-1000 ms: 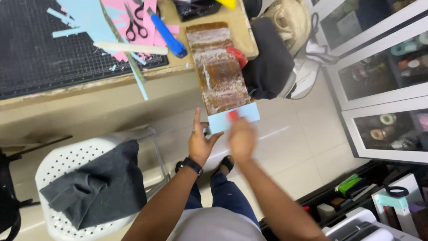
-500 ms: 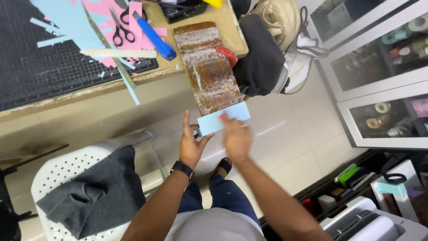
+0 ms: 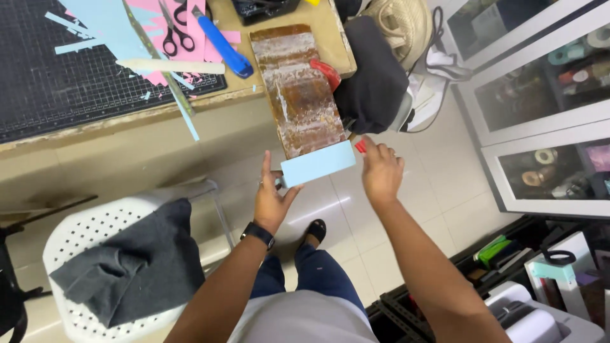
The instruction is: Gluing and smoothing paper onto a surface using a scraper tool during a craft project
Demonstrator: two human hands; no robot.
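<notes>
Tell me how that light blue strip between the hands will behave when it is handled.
The light blue strip looks thin and flat, so it is probably light. It spans straight between the left hand and the right hand without sagging, so likely stiff card rather than floppy paper. Its flat shape should not roll, but it may crease if pinched hard.

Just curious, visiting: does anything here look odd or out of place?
The worn, stained board juts off the table edge over the floor. Paper offcuts litter the cutting mat, and one strip hangs over the edge.
</notes>
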